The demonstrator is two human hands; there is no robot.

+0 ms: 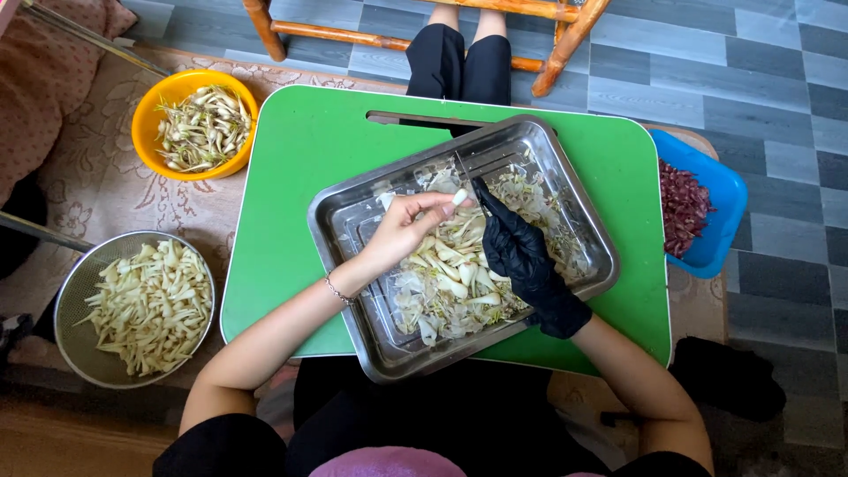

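Count: 2 hands, left grip [408, 225] bare, right grip [521, 252] in 1 black glove; 1 steel tray [353, 221] under both. Left of the grips: 1 orange bowl [146, 124], 1 metal strainer [71, 291]. Right of them: 1 blue tub [720, 190]; 1 green worktop [291, 177]. Cut pieces too many to count.

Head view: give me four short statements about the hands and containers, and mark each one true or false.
1. The right hand wears a black glove. True.
2. The left hand holds a pale piece over the steel tray. True.
3. The orange bowl sits on the green board. False: it sits beside the board, on the patterned cloth.
4. The blue container holds pale white pieces. False: its contents are dark red.
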